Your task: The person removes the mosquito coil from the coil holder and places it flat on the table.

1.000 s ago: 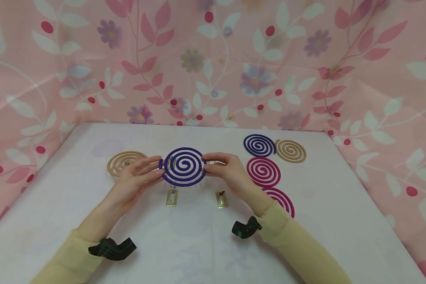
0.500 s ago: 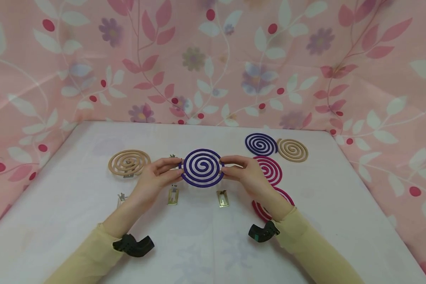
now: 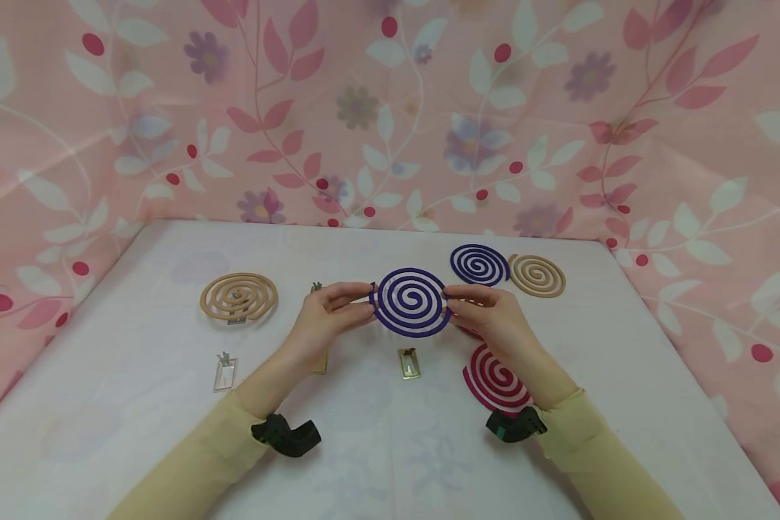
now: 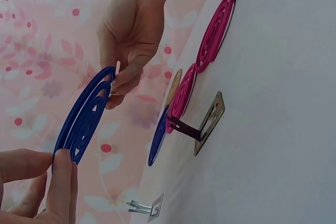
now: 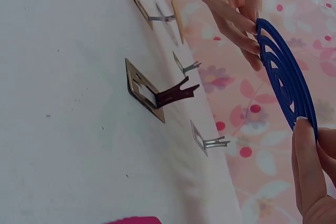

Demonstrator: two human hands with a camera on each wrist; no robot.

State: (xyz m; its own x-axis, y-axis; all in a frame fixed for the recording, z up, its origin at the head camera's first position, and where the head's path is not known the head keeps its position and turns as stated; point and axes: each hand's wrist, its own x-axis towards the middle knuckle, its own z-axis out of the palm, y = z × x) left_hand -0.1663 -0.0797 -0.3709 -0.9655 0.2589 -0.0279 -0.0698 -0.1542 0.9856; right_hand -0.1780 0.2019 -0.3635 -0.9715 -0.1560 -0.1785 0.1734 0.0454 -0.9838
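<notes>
A dark blue spiral coil [image 3: 411, 303] is held above the table between both hands, its flat face towards the head camera. My left hand [image 3: 321, 325] pinches its left edge between thumb and fingers, and my right hand [image 3: 500, 318] pinches its right edge. Both wrist views show the coil edge-on, clear of the table: the coil [image 4: 84, 116] in the left one, the coil [image 5: 286, 77] in the right one. Below it stands a gold metal stand [image 3: 409, 363] with a small upright forked tab. Another gold stand [image 3: 321, 362] is partly hidden behind my left hand.
A tan coil [image 3: 238, 297] rests on a metal stand at the left, with a silver stand [image 3: 225, 374] in front. At the right lie another blue coil [image 3: 479, 265], a tan coil [image 3: 538, 276] and a red coil [image 3: 497, 379]; a further red coil is mostly hidden.
Both hands have moved right across the table, carrying the blue coil between them. The tan coil at the left and the silver stand have come into full view from behind my left hand and arm.
</notes>
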